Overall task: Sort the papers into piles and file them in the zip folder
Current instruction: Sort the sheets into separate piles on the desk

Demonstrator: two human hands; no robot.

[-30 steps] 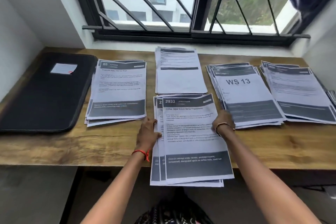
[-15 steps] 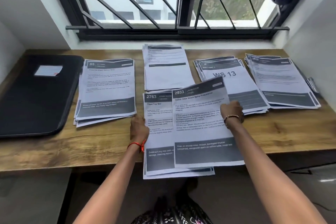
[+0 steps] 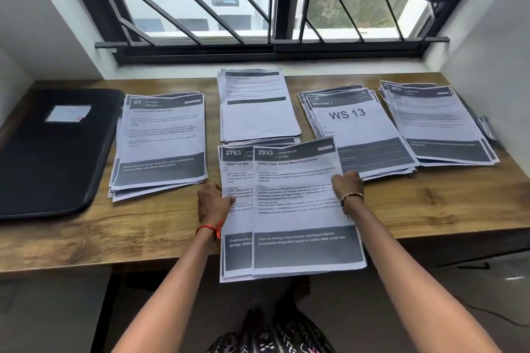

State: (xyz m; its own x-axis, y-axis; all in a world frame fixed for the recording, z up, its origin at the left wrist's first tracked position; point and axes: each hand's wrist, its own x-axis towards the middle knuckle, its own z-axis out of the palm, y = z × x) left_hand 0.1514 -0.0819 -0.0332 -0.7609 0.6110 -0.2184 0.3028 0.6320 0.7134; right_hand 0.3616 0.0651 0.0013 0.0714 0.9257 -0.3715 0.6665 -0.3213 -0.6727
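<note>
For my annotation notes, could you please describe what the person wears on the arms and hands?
No sleeves or gloves are worn. The left hand has a red thread tied at its wrist; the right hand has a thin beaded bracelet at its wrist.

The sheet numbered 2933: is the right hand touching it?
Touching. The head view shows the right hand gripping the right edge of the sheet numbered 2933, with no gap between them.

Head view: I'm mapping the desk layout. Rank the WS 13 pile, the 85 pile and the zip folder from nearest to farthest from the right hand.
1. WS 13 pile, just behind the right hand, which grips the 2933 sheet.
2. 85 pile, across on the left.
3. zip folder, at the table's far left.
</note>
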